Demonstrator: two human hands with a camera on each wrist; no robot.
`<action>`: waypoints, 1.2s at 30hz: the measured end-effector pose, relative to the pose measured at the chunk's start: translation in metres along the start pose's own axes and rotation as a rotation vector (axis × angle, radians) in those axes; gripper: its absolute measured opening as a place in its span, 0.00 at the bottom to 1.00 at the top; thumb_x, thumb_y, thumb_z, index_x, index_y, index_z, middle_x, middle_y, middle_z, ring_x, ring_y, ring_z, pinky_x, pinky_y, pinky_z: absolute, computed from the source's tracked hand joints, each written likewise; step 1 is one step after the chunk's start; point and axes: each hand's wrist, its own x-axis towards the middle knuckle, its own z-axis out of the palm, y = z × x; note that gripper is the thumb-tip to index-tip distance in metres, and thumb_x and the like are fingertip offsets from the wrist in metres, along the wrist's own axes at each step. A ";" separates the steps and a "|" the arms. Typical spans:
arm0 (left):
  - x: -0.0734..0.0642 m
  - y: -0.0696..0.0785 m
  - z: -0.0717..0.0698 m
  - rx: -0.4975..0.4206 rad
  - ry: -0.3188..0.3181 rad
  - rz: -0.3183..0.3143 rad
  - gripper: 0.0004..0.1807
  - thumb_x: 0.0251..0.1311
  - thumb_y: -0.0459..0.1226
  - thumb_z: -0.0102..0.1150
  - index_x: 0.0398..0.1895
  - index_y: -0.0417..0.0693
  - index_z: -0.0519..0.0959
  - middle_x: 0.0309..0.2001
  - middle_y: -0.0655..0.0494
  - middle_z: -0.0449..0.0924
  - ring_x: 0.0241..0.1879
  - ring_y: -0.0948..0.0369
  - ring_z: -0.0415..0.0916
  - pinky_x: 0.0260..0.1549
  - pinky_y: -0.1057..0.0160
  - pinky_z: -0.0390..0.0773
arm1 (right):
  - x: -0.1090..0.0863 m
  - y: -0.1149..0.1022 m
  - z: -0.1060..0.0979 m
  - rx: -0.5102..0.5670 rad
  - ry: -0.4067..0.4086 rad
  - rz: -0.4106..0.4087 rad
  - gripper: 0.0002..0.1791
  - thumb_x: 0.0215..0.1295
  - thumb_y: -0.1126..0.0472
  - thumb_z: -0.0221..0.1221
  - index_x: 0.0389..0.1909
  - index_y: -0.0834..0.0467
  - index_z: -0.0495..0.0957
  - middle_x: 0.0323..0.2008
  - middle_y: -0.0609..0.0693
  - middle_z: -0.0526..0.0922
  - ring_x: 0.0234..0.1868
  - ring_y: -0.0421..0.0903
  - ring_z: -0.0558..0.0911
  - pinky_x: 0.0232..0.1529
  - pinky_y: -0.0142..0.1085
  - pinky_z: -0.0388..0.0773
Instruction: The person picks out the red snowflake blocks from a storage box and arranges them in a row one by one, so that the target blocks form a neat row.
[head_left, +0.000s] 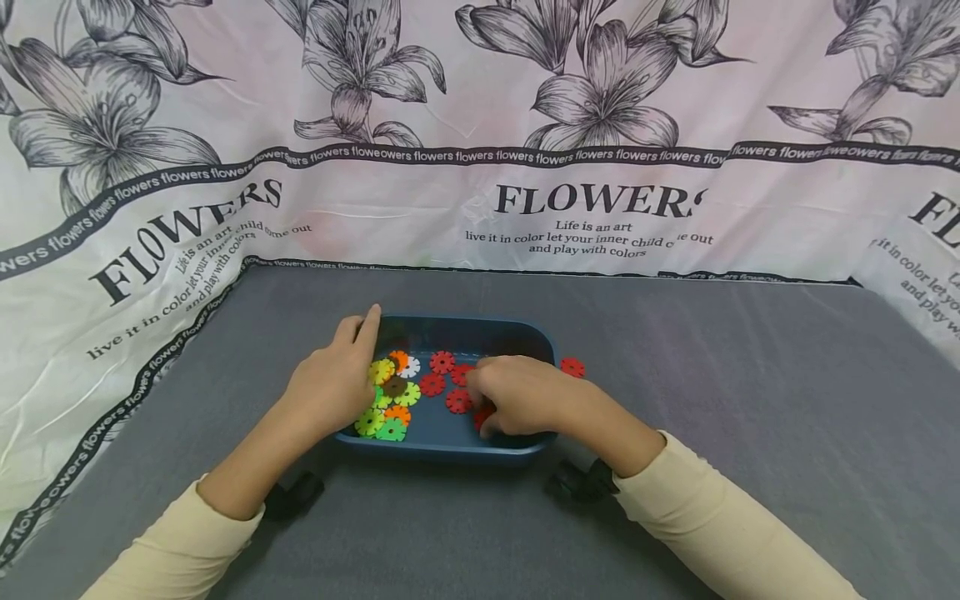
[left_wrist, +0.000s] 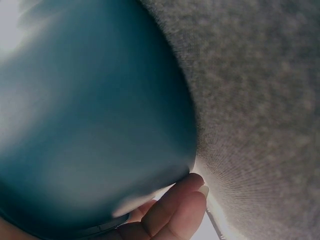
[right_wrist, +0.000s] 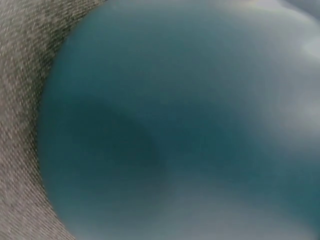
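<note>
On the table stands a blue plastic bin [head_left: 442,450] with notched plastic discs inside. My left hand [head_left: 335,379] grips its left end over the rim; in the left wrist view the curled fingers [left_wrist: 172,212] lie against the bin's outer wall [left_wrist: 110,110]. Inside the right half, my right hand [head_left: 525,396] reaches down with bent fingers. A red notched disc [head_left: 482,416] shows between its thumb and forefinger; whether they pinch it is hidden. Several red discs [head_left: 458,401] lie just left of this hand. Only the bin's outer wall [right_wrist: 175,120] and some cloth show in the right wrist view.
Yellow, green, orange, white and brown discs [head_left: 394,387] are heaped at the bin's left end. One red disc [head_left: 573,367] is outside, beyond the right rim. Grey cloth [head_left: 750,400] covers the table, and a flower-printed sheet [head_left: 420,212] hangs behind and at the left.
</note>
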 end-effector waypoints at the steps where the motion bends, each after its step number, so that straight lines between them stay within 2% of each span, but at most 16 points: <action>1: 0.000 0.000 0.000 0.001 0.001 0.000 0.45 0.58 0.25 0.53 0.80 0.37 0.47 0.69 0.31 0.58 0.13 0.58 0.58 0.14 0.62 0.61 | 0.000 0.000 0.000 0.001 0.001 -0.004 0.11 0.56 0.59 0.74 0.35 0.56 0.82 0.31 0.45 0.76 0.34 0.43 0.74 0.34 0.35 0.73; 7: 0.000 0.000 0.000 0.005 0.004 -0.001 0.45 0.58 0.25 0.53 0.80 0.37 0.47 0.69 0.31 0.58 0.13 0.58 0.58 0.14 0.62 0.61 | -0.002 0.001 -0.001 0.080 0.010 -0.055 0.10 0.57 0.64 0.72 0.34 0.55 0.80 0.28 0.43 0.78 0.33 0.42 0.75 0.35 0.35 0.75; 12: 0.000 0.000 0.001 0.004 0.004 0.001 0.45 0.58 0.25 0.53 0.80 0.37 0.47 0.69 0.32 0.59 0.13 0.58 0.58 0.14 0.62 0.60 | -0.005 0.004 -0.007 0.179 0.012 -0.105 0.08 0.59 0.71 0.68 0.37 0.57 0.83 0.27 0.42 0.80 0.32 0.40 0.77 0.36 0.33 0.77; 17: 0.000 0.000 0.001 -0.001 -0.001 -0.002 0.46 0.58 0.25 0.53 0.80 0.38 0.47 0.69 0.32 0.58 0.13 0.58 0.58 0.14 0.62 0.60 | -0.005 0.010 -0.012 0.222 0.027 -0.151 0.08 0.60 0.72 0.66 0.36 0.58 0.86 0.31 0.44 0.84 0.32 0.37 0.78 0.37 0.31 0.78; 22: -0.001 0.000 0.000 -0.005 -0.004 -0.006 0.46 0.58 0.25 0.54 0.80 0.38 0.46 0.70 0.32 0.58 0.13 0.57 0.58 0.14 0.62 0.61 | -0.005 0.014 -0.018 0.279 0.047 -0.121 0.07 0.60 0.72 0.66 0.33 0.56 0.86 0.31 0.44 0.84 0.31 0.38 0.80 0.36 0.32 0.79; 31: -0.001 0.000 0.000 -0.006 0.002 0.004 0.46 0.58 0.25 0.53 0.80 0.37 0.47 0.69 0.31 0.58 0.13 0.58 0.57 0.14 0.62 0.60 | -0.009 0.018 -0.026 0.409 0.074 -0.033 0.09 0.61 0.74 0.64 0.32 0.56 0.86 0.27 0.45 0.83 0.26 0.42 0.79 0.28 0.36 0.79; 36: -0.001 0.000 0.000 -0.007 0.001 0.003 0.46 0.58 0.25 0.53 0.80 0.38 0.46 0.70 0.32 0.58 0.13 0.58 0.57 0.14 0.62 0.59 | -0.013 0.021 -0.031 0.458 0.083 -0.022 0.08 0.61 0.74 0.64 0.34 0.57 0.86 0.27 0.47 0.84 0.27 0.44 0.80 0.30 0.37 0.80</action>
